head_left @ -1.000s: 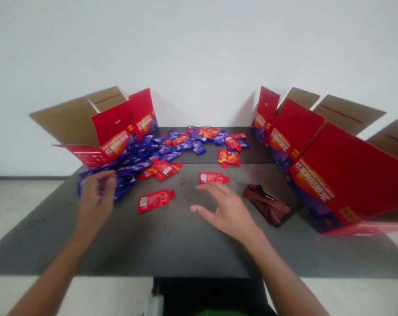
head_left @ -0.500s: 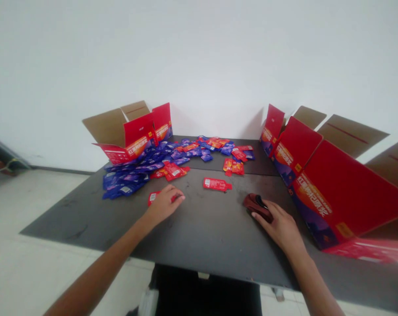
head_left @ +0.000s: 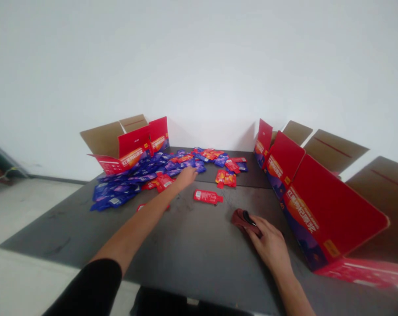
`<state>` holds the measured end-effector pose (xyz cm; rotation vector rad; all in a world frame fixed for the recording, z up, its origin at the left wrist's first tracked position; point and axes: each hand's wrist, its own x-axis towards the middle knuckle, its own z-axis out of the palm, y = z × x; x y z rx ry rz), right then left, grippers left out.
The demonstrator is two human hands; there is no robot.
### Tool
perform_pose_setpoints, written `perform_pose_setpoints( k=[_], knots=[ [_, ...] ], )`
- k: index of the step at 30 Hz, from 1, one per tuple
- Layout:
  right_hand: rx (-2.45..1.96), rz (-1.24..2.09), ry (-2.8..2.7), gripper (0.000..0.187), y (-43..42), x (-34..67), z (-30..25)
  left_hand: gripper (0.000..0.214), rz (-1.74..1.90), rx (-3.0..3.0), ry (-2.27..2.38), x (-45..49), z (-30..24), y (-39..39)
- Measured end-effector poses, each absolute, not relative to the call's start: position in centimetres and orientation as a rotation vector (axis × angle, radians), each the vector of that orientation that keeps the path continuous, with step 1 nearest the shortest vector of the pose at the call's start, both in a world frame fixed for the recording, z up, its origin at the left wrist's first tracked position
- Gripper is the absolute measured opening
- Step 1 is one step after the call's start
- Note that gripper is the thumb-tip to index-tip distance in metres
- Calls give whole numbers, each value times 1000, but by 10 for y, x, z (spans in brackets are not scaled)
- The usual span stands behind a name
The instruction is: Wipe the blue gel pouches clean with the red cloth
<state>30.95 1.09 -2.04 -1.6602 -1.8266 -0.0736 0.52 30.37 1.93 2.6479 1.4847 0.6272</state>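
Observation:
My left hand [head_left: 186, 176] reaches far across the dark table [head_left: 192, 245] to the edge of a pile of blue and red sachets [head_left: 142, 173]; its fingers are curled down on the sachets, and I cannot see whether they grip one. A single red sachet [head_left: 207, 196] lies flat just right of that hand. A second red sachet [head_left: 141, 206] is mostly hidden under my left forearm. My right hand [head_left: 267, 243] rests on a dark red cloth pouch [head_left: 241, 218], fingers laid over it.
An open red carton [head_left: 126, 147] stands at the back left behind the pile. A row of open red cartons [head_left: 310, 197] runs along the right side. A small group of red sachets [head_left: 227, 177] lies mid-table. A white wall rises behind.
My left hand has moved from the near red sachet forward to the sachet pile. My right hand has stayed on the dark red pouch. The camera view has shifted.

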Motion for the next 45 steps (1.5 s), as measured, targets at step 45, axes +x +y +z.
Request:
perform_pose_setpoints(
  k=[45],
  knots=[
    [-1642, 57, -1729, 41, 20, 322, -19, 29, 391, 2743, 1278, 16, 92, 68]
  ],
)
